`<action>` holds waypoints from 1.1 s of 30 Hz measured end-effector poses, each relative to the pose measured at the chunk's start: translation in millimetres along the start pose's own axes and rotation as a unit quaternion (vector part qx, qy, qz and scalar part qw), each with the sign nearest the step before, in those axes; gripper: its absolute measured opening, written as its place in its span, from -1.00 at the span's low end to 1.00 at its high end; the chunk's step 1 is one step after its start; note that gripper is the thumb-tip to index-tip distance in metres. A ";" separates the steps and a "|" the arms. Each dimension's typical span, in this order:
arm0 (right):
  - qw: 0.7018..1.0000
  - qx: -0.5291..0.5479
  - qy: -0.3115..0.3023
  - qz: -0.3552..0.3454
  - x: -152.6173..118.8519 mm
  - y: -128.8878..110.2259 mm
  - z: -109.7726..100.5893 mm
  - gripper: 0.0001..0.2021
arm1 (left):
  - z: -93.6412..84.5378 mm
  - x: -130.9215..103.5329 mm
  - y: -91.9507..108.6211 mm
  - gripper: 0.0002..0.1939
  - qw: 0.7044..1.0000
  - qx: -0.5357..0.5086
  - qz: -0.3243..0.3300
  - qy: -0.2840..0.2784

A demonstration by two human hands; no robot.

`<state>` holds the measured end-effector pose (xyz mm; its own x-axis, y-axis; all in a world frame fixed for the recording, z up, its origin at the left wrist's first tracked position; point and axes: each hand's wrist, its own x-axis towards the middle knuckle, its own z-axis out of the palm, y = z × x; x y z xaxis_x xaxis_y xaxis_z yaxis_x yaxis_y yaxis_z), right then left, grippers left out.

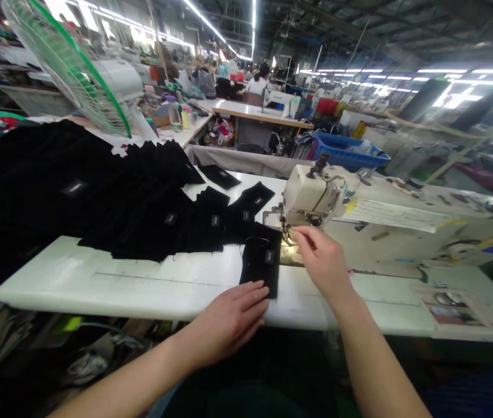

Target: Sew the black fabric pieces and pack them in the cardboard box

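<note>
My left hand (229, 316) lies with its fingers stretched over the lower edge of a black fabric piece (258, 270) that bears a small label. That piece rests flat on the white sewing table (155, 290), just left of the needle area. My right hand (322, 258) is closed in a pinch at the lit needle area of the sewing machine (310, 194); whatever its fingertips hold is too small to make out. More labelled black pieces (194, 223) overlap in a row to the left of the piece under my left hand.
A large black fabric pile (33, 180) covers the table's left side. Behind it stands a green-rimmed fan (72, 64). A blue basket (346, 151) is beyond the machine. A person in white (256, 86) sits at a farther table. Bottles (181, 118) stand at the back left.
</note>
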<state>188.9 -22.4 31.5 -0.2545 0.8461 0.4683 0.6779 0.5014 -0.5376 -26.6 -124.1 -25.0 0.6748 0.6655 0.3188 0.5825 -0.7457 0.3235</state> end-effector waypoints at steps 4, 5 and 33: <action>0.998 -0.022 -0.058 0.006 -3.3 -6.6 30.6 -0.77 | 5.6 -7.5 13.7 -0.63 1.000 0.017 -0.015 0.005; 0.997 -0.024 -0.069 0.007 -4.1 -9.1 42.2 -0.72 | 6.7 -8.2 16.3 -0.63 1.000 0.017 -0.021 0.011; 0.981 -0.170 -0.086 0.045 -143.4 6.7 -73.5 -0.65 | 28.1 -13.1 26.7 -0.61 0.994 -0.042 -0.039 0.095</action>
<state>280.6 -153.6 12.3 -0.2761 0.9163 0.2900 0.8860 0.3596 -0.2929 -7.1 -153.6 -45.6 0.5268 0.7207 0.4505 0.5845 -0.6920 0.4236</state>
